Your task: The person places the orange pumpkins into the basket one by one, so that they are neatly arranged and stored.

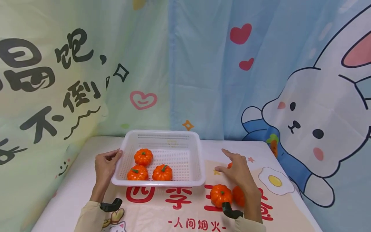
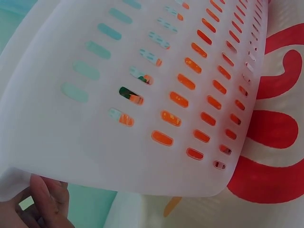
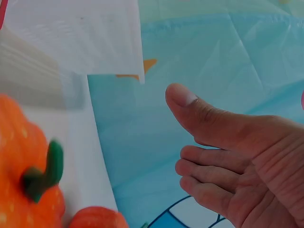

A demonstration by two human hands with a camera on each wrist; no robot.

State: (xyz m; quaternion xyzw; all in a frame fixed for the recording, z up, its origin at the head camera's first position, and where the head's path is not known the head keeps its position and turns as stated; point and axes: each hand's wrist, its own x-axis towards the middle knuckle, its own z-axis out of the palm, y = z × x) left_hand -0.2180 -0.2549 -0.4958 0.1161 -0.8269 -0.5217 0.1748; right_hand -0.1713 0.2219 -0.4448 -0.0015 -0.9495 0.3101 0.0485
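My left hand (image 1: pixel 105 168) pinches the left rim of a white plastic basket (image 1: pixel 157 183); in the left wrist view its fingers (image 2: pixel 50 202) are at the rim's corner beside the slotted wall. Three small orange toy pumpkins (image 1: pixel 162 173) with green stems lie inside, toward the left and front. To the right of the basket my right hand (image 1: pixel 239 169) is held with thumb and fingers apart, nothing between them. Below it on the table are a whole-looking pumpkin (image 1: pixel 221 195) and another pumpkin (image 1: pixel 238 196) partly behind the wrist. A third shows only a sliver behind the hand.
The white table (image 1: pixel 113 141) carries a printed mat (image 1: pixel 156 222) with red characters and a fried-egg picture. Behind it hangs a curtain (image 1: pixel 200 80) with hearts and a large rabbit. Each wrist wears a dark strap (image 1: pixel 111 206).
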